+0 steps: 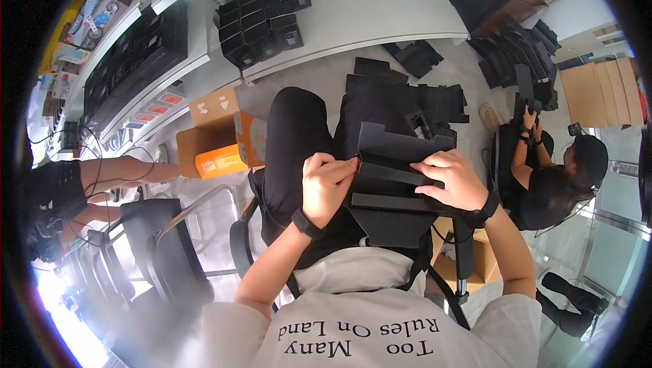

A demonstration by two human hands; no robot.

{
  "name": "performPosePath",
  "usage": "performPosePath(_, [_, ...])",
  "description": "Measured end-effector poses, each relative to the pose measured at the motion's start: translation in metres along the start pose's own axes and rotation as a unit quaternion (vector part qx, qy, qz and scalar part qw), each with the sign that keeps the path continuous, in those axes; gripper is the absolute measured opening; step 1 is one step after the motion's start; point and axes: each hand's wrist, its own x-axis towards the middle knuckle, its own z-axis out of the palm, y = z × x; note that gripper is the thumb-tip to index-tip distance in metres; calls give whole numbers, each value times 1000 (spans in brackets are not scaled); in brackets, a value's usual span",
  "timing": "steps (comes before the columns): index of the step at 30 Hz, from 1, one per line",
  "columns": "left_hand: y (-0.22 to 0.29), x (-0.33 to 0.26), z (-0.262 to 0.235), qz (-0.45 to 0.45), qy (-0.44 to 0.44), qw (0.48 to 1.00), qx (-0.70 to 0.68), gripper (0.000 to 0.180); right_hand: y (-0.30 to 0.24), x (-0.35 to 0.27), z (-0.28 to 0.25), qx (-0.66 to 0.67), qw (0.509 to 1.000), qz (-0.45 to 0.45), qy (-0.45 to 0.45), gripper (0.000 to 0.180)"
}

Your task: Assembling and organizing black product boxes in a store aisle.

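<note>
A black cardboard box (394,226), partly folded with its flaps standing up, rests on my lap. My left hand (323,188) is closed at its left side, fingertips pinching the corner of a folded panel. Over on the right, my right hand (456,182) grips the same panel between thumb and fingers. Beyond both hands, a wide flap rises from the box's far side. The undersides of the folds are hidden.
Flat black cardboard pieces (445,101) lie on the floor ahead. Stacked black boxes (261,25) stand on a white shelf (353,25). An open carton (197,142) sits at left, beside chairs (163,246). At right, a co-worker (543,181) handles black cardboard.
</note>
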Motion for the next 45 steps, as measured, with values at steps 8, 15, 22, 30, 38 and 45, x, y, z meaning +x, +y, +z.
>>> performPosePath(8, [10,-2,0,-57,12,998,32,12,5,6,5,98,995,-5,-17,38])
performPosePath(15, [6,-20,-2,-81,-20,990,-113,22,-13,16,-1,150,986,-27,-70,47])
performPosePath(22, [21,-19,-28,-44,-120,991,-28,32,-19,19,4,165,980,-17,-111,50])
performPosePath(30, [24,-21,-25,-38,-132,989,-59,43,-31,14,19,66,995,-11,-71,39])
performPosePath(38, [29,-22,-17,-9,-154,985,79,52,-10,12,5,96,982,143,73,35])
performPosePath(45, [22,-7,-18,18,-132,991,8,29,2,4,12,80,993,87,22,14])
